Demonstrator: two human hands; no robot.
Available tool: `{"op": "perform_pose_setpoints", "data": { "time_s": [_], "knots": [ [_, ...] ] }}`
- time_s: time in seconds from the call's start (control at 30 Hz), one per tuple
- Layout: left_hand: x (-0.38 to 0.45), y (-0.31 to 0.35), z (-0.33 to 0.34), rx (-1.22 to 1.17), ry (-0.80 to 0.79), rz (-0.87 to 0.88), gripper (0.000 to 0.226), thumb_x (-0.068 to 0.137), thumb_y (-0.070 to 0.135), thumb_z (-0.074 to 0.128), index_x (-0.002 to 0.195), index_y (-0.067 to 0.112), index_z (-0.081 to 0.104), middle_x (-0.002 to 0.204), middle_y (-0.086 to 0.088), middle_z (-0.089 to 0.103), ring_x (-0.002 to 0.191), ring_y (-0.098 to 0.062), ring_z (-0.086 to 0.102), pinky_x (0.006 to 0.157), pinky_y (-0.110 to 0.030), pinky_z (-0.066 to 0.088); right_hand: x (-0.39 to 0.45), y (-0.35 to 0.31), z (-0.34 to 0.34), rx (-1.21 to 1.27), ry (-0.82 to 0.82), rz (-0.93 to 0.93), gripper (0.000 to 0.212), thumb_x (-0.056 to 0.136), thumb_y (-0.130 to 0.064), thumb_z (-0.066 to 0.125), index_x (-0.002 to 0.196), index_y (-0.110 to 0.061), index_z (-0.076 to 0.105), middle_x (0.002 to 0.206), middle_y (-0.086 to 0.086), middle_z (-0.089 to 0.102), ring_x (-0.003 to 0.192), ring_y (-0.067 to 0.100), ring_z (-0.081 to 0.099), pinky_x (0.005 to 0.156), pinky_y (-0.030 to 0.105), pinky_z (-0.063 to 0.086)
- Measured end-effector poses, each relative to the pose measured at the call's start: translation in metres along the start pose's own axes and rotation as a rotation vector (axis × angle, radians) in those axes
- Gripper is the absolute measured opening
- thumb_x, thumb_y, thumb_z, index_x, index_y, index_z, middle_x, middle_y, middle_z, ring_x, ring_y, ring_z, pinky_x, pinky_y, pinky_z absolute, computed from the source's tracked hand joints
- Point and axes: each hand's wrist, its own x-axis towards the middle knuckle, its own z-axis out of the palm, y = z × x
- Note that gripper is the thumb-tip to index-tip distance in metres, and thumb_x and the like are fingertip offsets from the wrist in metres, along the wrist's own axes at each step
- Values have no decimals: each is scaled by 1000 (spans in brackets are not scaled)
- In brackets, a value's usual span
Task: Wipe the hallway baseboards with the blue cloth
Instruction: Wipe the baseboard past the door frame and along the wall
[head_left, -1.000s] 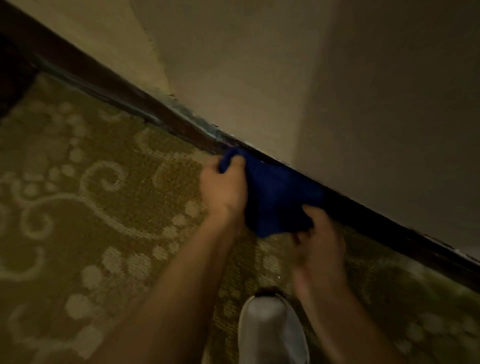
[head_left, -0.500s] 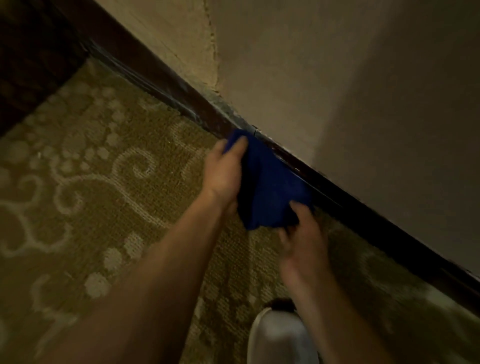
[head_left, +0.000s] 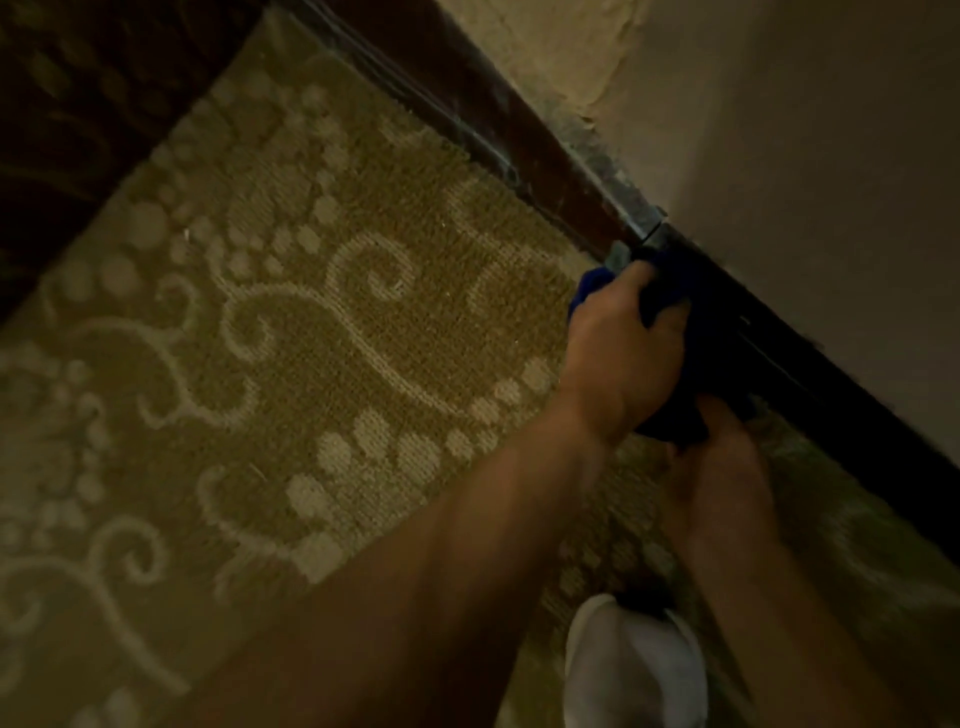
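A dark wooden baseboard runs diagonally from the top centre down to the right edge, under a beige wall. The blue cloth is bunched against the baseboard near a joint in it. My left hand grips the cloth's upper part, fingers curled over it and pressed to the board. My right hand holds the cloth's lower end just below. Most of the cloth is hidden by both hands and by shadow.
Olive carpet with pale swirls and dots covers the floor. A dark carpet border fills the top left corner. My white shoe stands at the bottom, close to the wall. The wall shows rough plaster near the baseboard top.
The view has swung left and nearer, so hands and cloth sit further right. The cloth is more bunched and more covered; my hands are closer together on it, still against the baseboard.
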Motion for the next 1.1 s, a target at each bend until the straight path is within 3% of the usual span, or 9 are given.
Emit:
{"op": "perform_pose_setpoints", "data": {
  "time_s": [0.07, 0.27, 0.4, 0.53, 0.63, 0.7, 0.83, 1.0, 1.1],
  "knots": [
    [8, 3, -9, -45, -46, -112, 27, 102, 19, 47, 125, 9, 57, 116, -12, 65, 100, -28, 64, 82, -35, 56, 0, -8, 3, -32, -1, -23, 52, 95, -35, 59, 144, -22, 46, 133, 1, 60, 101, 3, 68, 74, 21, 56],
    [37, 8, -30, 31, -162, -202, 37, 101, 24, 48, 134, 9, 53, 126, -15, 62, 111, -35, 61, 97, -48, 51, 9, -4, 23, 42, 59, -78, 101, 57, -50, 84, 147, -35, 41, 141, 1, 56, 118, 26, 62, 97, 47, 51],
    [34, 10, -40, -94, -236, -311, 40, 100, 24, 50, 136, 6, 51, 123, -12, 61, 113, -36, 60, 99, -50, 50, -6, -4, 22, 4, 194, -182, 64, 96, -28, 59, 153, -26, 29, 142, -5, 46, 126, 20, 51, 108, 46, 42],
    [10, 30, -85, -226, -169, -462, 35, 98, 24, 54, 127, 5, 58, 123, -14, 64, 107, -32, 63, 94, -46, 53, -58, -30, 46, 51, 195, -130, 61, 94, -25, 61, 150, -24, 36, 137, 4, 56, 118, 28, 58, 89, 45, 54],
    [-4, 51, -145, -368, -141, -540, 22, 98, 24, 56, 116, 12, 60, 102, -6, 63, 88, -25, 63, 86, -44, 57, -102, -48, 76, 63, 117, -86, 37, 98, -13, 57, 132, -26, 50, 109, -2, 60, 94, 20, 61, 98, 45, 50],
    [-3, 67, -185, -377, -64, -514, 16, 97, 22, 58, 107, 10, 61, 95, -1, 61, 81, -20, 60, 89, -41, 55, -125, -49, 108, 75, 5, -66, 23, 97, -10, 58, 114, -25, 60, 123, 6, 65, 102, 23, 65, 87, 42, 56],
    [35, 74, -225, -398, 32, -519, 23, 97, 14, 57, 75, 17, 49, 79, -1, 51, 66, -13, 49, 72, -34, 48, -118, -41, 163, 98, -4, 20, 42, 96, -16, 61, 137, -15, 54, 132, 12, 63, 110, 31, 65, 88, 45, 56],
    [101, 45, -218, -417, -18, -591, 14, 98, 19, 57, 108, 15, 49, 92, 0, 52, 78, -15, 51, 70, -31, 54, -51, -12, 196, 201, 121, -72, 56, 95, -27, 64, 146, -15, 45, 135, 9, 59, 111, 29, 64, 96, 49, 54],
    [123, 33, -202, -357, -130, -584, 14, 98, 16, 56, 109, 16, 47, 99, -1, 54, 92, -16, 53, 88, -35, 52, -14, 5, 188, 234, 206, -71, 69, 86, -36, 70, 146, -17, 43, 136, 10, 59, 97, 27, 67, 72, 40, 61]
  ]
}}
